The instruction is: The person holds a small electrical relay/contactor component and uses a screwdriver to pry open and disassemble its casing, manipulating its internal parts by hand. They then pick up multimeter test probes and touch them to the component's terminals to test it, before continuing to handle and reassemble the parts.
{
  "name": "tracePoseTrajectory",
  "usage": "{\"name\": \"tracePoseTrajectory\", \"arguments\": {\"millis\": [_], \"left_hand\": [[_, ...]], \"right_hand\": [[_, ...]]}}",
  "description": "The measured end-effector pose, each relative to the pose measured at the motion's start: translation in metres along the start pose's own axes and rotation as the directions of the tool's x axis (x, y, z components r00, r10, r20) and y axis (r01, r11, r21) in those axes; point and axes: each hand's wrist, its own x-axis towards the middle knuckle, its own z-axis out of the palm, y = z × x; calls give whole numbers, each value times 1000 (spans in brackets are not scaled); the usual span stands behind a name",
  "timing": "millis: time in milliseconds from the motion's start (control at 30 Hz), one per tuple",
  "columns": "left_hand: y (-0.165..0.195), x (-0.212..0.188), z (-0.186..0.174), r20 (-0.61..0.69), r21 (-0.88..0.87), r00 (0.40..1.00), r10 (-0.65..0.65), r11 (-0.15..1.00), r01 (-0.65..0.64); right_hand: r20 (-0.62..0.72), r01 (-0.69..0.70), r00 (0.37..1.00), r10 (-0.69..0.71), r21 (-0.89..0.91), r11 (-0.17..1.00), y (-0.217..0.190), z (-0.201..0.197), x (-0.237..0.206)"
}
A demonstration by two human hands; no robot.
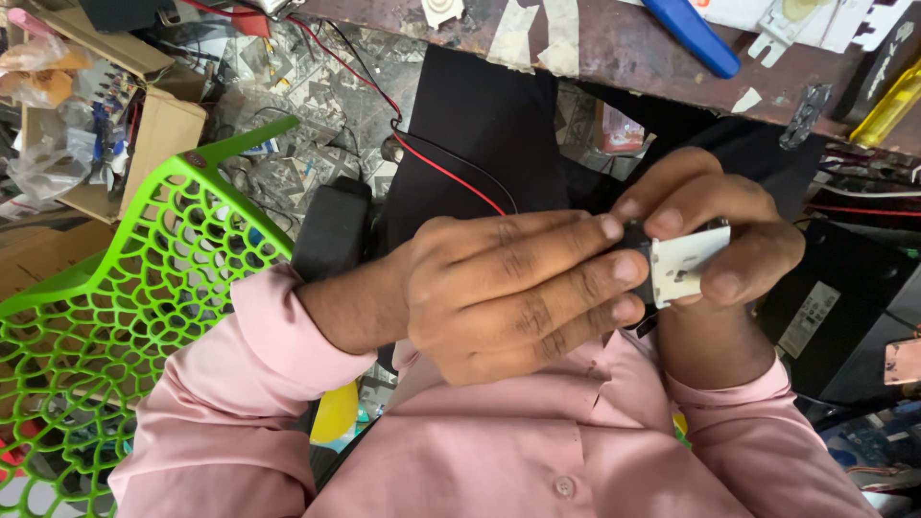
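— Holding steady: my left hand is curled, fingertips pinching the dark end of a small black part, and my right hand is closed round its white plastic plate.

— Where is it?

— Chest height, over my pink shirt, below the workbench edge.

— Risks?

— The red and black wires trail off behind it; I reckon a tug could snag them. A slip drops it by the green chair.
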Motion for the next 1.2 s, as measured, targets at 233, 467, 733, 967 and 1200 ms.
{"name": "tracePoseTrajectory", "arguments": {"millis": [233,467,733,967,1200], "left_hand": [[-2,2,-16,107,6,994,32,999,-33],[-2,7,-20,140,30,989,58,998,-63],[-4,10,-29,323,-115,933,-158,972,205],[-8,3,-21,274,-220,910,-312,901,375],[-4,-4,-14,246,-225,816,-522,788,572]], "right_hand": [[24,26,999,-23,-142,989,-5,-1,3],[18,18,1000,-16,-92,996,-3,-1,-1],[-340,-239,903,262,109,965,-14,1,-31],[-331,-215,933,144,-190,958,-6,2,-37],[-404,-335,891,207,-278,900,-6,6,-27]]}}
